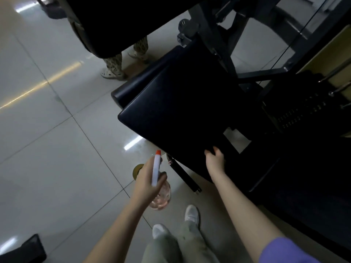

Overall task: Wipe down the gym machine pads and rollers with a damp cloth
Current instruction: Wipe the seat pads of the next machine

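Seat pad (186, 103) was the task's thing in reach: black, tilted, sitting centre-right on the machine frame (237, 40), with a bigger black pad (114, 19) above and behind it. Our right hand (214, 158) touched the seat pad's near edge. Its fingers (216, 149) ran into the dark upholstery, so we couldn't tell whether they were flat on it or hooked round the rim. No cloth was visible anywhere; if one sat under that hand, it was lost in the black. Our left hand (148, 179) gripped the spray bottle (156, 168), fingers wrapped round the neck, orange nozzle aimed roughly toward the pad's lower corner, just beside it but not touching. Our read: this was the wetting step, with no wiping of this pad evident yet. The next move would call for a couple of trigger pulls onto the pad face, or onto a cloth, and then a cloth in the right hand for strokes across the surface. No rollers clearly identified. On containers there was only the bottle: clear round body (161, 198), pinkish liquid inside, level not readable. Further out were the weight stack (296, 112) on the right, the glossy tiled floor (57, 149), another person's legs (114, 65) by the big pad, and our own shoes (191, 213) below.
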`<action>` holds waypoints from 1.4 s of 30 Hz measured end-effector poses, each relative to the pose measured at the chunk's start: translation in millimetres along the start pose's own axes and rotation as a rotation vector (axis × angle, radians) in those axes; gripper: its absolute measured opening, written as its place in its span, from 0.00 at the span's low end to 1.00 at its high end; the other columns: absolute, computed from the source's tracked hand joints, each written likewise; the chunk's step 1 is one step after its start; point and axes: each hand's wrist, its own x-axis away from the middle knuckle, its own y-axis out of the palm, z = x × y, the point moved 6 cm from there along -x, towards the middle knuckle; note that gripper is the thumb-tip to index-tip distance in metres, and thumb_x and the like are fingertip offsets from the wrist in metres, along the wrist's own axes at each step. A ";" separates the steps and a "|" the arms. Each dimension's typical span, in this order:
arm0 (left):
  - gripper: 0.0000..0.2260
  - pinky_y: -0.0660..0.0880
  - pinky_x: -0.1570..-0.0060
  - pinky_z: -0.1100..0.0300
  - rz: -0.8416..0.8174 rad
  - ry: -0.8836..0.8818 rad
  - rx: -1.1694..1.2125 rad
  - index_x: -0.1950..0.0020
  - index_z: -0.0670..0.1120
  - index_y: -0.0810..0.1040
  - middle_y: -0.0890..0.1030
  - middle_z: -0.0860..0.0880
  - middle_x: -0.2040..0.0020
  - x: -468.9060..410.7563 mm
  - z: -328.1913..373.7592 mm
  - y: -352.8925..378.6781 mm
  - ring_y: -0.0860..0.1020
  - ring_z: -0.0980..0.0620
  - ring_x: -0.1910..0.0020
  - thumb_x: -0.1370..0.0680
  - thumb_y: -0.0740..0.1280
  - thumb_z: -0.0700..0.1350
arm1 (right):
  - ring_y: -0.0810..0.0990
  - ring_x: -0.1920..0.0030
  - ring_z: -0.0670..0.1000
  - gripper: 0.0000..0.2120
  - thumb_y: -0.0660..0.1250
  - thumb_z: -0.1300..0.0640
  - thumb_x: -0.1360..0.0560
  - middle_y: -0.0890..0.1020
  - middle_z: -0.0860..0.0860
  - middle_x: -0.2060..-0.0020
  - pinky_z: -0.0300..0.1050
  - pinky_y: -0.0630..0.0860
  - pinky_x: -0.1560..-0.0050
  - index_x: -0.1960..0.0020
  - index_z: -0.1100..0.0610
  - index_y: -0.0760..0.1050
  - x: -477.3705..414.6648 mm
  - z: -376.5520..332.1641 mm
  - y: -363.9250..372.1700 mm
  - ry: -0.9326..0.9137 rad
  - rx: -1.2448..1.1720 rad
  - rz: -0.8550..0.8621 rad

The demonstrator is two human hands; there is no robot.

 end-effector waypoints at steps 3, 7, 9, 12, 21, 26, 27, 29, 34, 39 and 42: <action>0.24 0.72 0.48 0.59 0.011 -0.009 0.027 0.30 0.44 0.69 0.77 0.48 0.40 -26.4 -3.6 -13.4 0.76 0.50 0.44 0.26 0.65 0.47 | 0.62 0.28 0.60 0.24 0.58 0.58 0.19 0.60 0.57 0.26 0.47 0.65 0.36 0.24 0.55 0.58 -29.7 10.1 12.8 -0.045 0.121 0.016; 0.24 0.69 0.48 0.70 -0.022 0.040 0.001 0.29 0.42 0.69 0.76 0.50 0.40 -63.0 -17.9 -13.3 0.74 0.54 0.43 0.25 0.67 0.43 | 0.48 0.24 0.60 0.29 0.58 0.49 0.20 0.47 0.56 0.23 0.58 0.55 0.27 0.23 0.52 0.51 -42.2 47.5 44.7 -0.147 0.554 0.010; 0.26 0.74 0.45 0.62 -0.028 0.060 -0.017 0.28 0.43 0.67 0.75 0.50 0.40 -73.3 -27.3 -10.7 0.75 0.51 0.43 0.25 0.66 0.42 | 0.46 0.24 0.60 0.30 0.58 0.47 0.21 0.47 0.58 0.24 0.58 0.52 0.26 0.23 0.54 0.53 -39.1 51.2 48.4 -0.215 0.599 0.126; 0.28 0.77 0.44 0.47 -0.048 0.085 -0.015 0.26 0.43 0.64 0.75 0.46 0.38 -79.9 -40.1 -6.3 0.77 0.46 0.41 0.26 0.64 0.43 | 0.47 0.24 0.60 0.28 0.56 0.46 0.21 0.49 0.59 0.24 0.59 0.50 0.26 0.24 0.53 0.55 -47.6 52.0 42.5 -0.274 0.599 0.258; 0.24 0.77 0.45 0.42 -0.015 -0.027 0.085 0.32 0.44 0.72 0.78 0.49 0.40 -79.0 -68.4 4.2 0.78 0.48 0.43 0.29 0.65 0.47 | 0.56 0.25 0.60 0.23 0.52 0.54 0.19 0.57 0.61 0.25 0.52 0.54 0.27 0.25 0.60 0.59 -78.4 -21.2 123.0 -0.492 0.745 0.324; 0.24 0.78 0.47 0.42 -0.023 -0.043 0.091 0.34 0.45 0.73 0.78 0.50 0.41 -75.6 -71.9 8.1 0.79 0.48 0.45 0.29 0.65 0.50 | 0.65 0.30 0.63 0.23 0.53 0.48 0.22 0.69 0.58 0.30 0.65 0.58 0.33 0.30 0.55 0.69 -68.3 17.6 85.7 -0.707 0.985 0.305; 0.26 0.78 0.46 0.43 -0.023 -0.038 0.092 0.34 0.45 0.73 0.79 0.50 0.41 -74.1 -71.5 7.9 0.79 0.48 0.44 0.30 0.64 0.53 | 0.63 0.29 0.63 0.23 0.51 0.46 0.21 0.68 0.57 0.29 0.67 0.57 0.33 0.29 0.54 0.67 -62.5 36.6 65.3 -0.679 0.988 0.311; 0.28 0.77 0.44 0.46 -0.021 -0.034 0.093 0.33 0.44 0.72 0.79 0.49 0.40 -71.4 -72.9 8.2 0.78 0.49 0.42 0.30 0.62 0.55 | 0.58 0.27 0.62 0.26 0.47 0.43 0.19 0.63 0.58 0.27 0.66 0.58 0.30 0.27 0.54 0.64 -51.1 69.8 35.4 -0.571 0.894 0.284; 0.23 0.75 0.46 0.49 -0.031 -0.029 0.078 0.36 0.39 0.73 0.79 0.45 0.42 -67.4 -75.8 14.9 0.77 0.45 0.43 0.29 0.63 0.45 | 0.66 0.31 0.66 0.22 0.55 0.54 0.21 0.67 0.63 0.30 0.66 0.66 0.35 0.30 0.62 0.69 -54.8 60.7 57.6 -0.379 0.698 0.455; 0.21 0.75 0.50 0.52 -0.005 -0.026 0.043 0.37 0.40 0.73 0.78 0.45 0.45 -64.8 -82.2 17.9 0.77 0.45 0.47 0.30 0.63 0.43 | 0.65 0.29 0.63 0.22 0.58 0.56 0.21 0.65 0.60 0.28 0.60 0.63 0.33 0.28 0.59 0.65 -44.2 7.6 133.8 -0.496 0.781 0.362; 0.19 0.76 0.51 0.50 -0.002 -0.001 0.046 0.39 0.42 0.72 0.78 0.46 0.47 -65.6 -82.8 19.8 0.78 0.46 0.50 0.29 0.63 0.42 | 0.69 0.32 0.61 0.22 0.56 0.54 0.24 0.70 0.58 0.31 0.57 0.70 0.39 0.31 0.57 0.69 -30.4 -7.3 171.2 -0.759 0.972 0.212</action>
